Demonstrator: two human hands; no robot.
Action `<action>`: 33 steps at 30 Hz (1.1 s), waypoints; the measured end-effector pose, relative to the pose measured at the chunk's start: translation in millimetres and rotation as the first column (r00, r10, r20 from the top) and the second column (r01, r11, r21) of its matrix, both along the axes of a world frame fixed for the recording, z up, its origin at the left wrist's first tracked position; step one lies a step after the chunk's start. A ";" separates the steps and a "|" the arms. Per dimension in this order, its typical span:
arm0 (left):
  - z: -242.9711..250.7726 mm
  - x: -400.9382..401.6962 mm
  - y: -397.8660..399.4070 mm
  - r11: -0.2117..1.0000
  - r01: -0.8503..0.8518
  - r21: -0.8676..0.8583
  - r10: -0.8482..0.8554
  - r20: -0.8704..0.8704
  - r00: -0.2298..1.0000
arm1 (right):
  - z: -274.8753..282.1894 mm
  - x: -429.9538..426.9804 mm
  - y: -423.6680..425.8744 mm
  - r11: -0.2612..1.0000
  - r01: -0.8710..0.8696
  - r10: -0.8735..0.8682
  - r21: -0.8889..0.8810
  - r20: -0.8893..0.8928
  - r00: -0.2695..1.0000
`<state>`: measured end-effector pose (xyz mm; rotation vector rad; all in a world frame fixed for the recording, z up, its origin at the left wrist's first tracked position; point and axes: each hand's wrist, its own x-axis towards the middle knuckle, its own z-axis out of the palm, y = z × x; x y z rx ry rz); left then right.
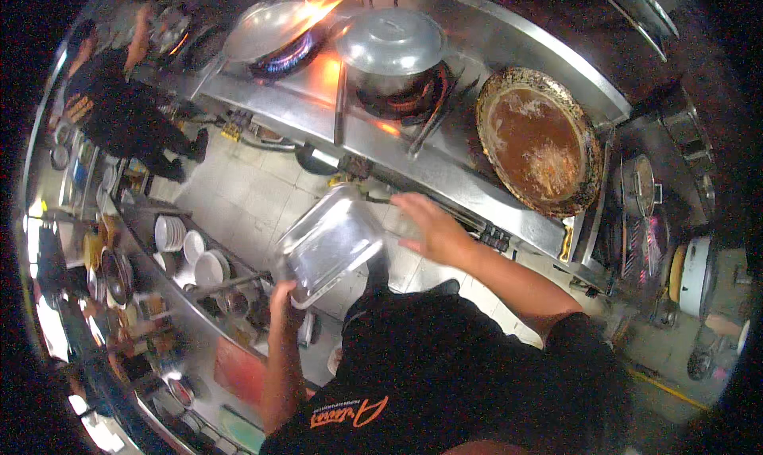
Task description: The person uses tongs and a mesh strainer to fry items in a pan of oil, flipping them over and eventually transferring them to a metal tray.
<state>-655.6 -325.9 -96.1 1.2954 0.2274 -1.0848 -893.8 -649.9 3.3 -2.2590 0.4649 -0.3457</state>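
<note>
My left hand (284,299) grips the near left corner of a rectangular stainless steel pan (334,246), which is tilted over the floor in front of me. No food shows in the pan. My right hand (438,231) is slightly blurred, holds nothing and has its fingers apart. It is to the right of the pan, by the front edge of the stove counter (411,163). Ahead on the right, a wide, crusted wok (486,94) is full of brown, bubbling liquid, likely hot oil. A pale, foaming clump of food (551,169) floats in it.
A lidded metal pot (390,41) stands on a burner ring. Left of it, flames rise around a long-handled wok (256,35) above a lit burner (286,58). A co-worker (128,109) stands at far left. White bowls (211,268) fill a shelf on my left.
</note>
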 end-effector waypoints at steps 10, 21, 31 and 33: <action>-37.3 73.8 -3.8 0.984 -0.173 0.033 0.148 0.377 0.914 | -193.1 127.5 -171.1 0.364 0.924 -0.908 -0.114 -0.265 0.325; -59.0 37.6 -169.6 0.983 0.133 0.122 -0.173 0.413 0.894 | -67.9 -17.1 -8.9 0.364 0.874 -0.777 0.323 -0.411 0.476; -80.7 -31.5 -304.2 0.979 0.160 -0.125 -0.137 0.175 0.975 | 63.0 -240.0 28.3 0.359 0.759 -0.906 -0.543 -0.397 0.145; -94.9 -20.8 -308.3 0.955 0.242 -0.174 -0.210 0.184 0.960 | 112.1 -240.2 14.8 0.325 0.754 -0.894 -0.571 -0.445 0.048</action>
